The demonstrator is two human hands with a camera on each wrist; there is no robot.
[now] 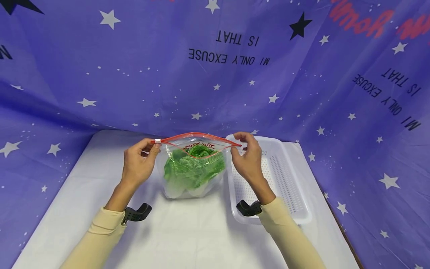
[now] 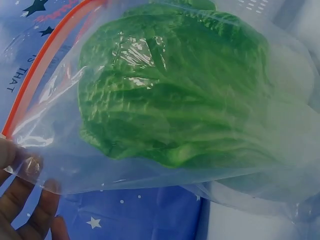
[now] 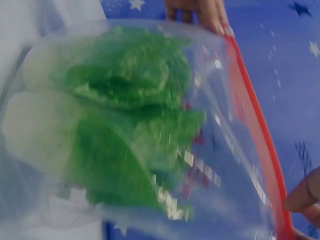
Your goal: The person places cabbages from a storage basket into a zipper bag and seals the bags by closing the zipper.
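A clear zip bag [image 1: 178, 149] with a red zip edge stands upright on the table, its mouth gaping. Leafy green vegetables [image 1: 193, 172] with pale stem ends fill it, leaves toward the opening. My left hand [image 1: 139, 160] pinches the left top corner, thumb and forefinger at the white slider [image 1: 158, 141]. At the opposite corner, my right hand [image 1: 248, 158] holds the end of the red zip [image 3: 260, 125] between thumb and fingers. In the left wrist view, the plastic stretches taut from the left fingers [image 2: 42, 210] over the leaves [image 2: 175, 95].
A white perforated basket [image 1: 292, 183] stands right of the bag, partly under my right forearm. White cloth covers the table [image 1: 188, 239]. A purple star-printed curtain [image 1: 161, 74] rises behind and along both sides. Each wrist wears a black camera mount [image 1: 137, 213].
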